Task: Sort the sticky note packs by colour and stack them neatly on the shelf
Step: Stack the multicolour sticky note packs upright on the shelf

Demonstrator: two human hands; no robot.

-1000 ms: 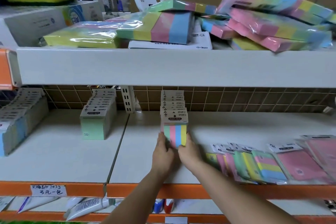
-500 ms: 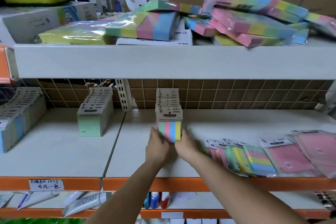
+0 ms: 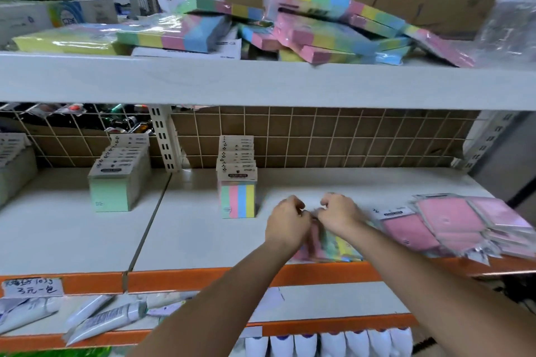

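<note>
- Reaching over the middle shelf [image 3: 203, 243], both hands work at the loose multicolour packs [image 3: 333, 246] lying flat near the shelf's orange front edge.
- The left hand [image 3: 287, 226] has its fingers curled in, knuckles up, over the left end of those packs; the picture is blurred there, so I cannot tell whether it is actually pinching one.
- The right hand [image 3: 340, 214] is likewise curled, just beside the left and almost touching it, above the same packs; whether it grips anything I cannot tell either.
- A tidy row of striped packs [image 3: 237, 200] stands upright to the left of the hands, running back toward the wire grid, apart from both hands.
- Further left, on the neighbouring shelf panel, a row of green packs [image 3: 113, 194] stands upright in the same way.
- At the far left edge another row of packs [image 3: 14, 171] is partly cut off.
- To the right of the hands, pink packs [image 3: 452, 226] lie flat and overlapping, some hanging over the front edge.
- On the upper shelf [image 3: 261, 81] a loose heap of large multicolour pads [image 3: 319, 29] lies tilted and jumbled, with a yellow pad [image 3: 66, 43] to its left.
- Below, tubes [image 3: 101, 319] lie on the lower shelf.
</note>
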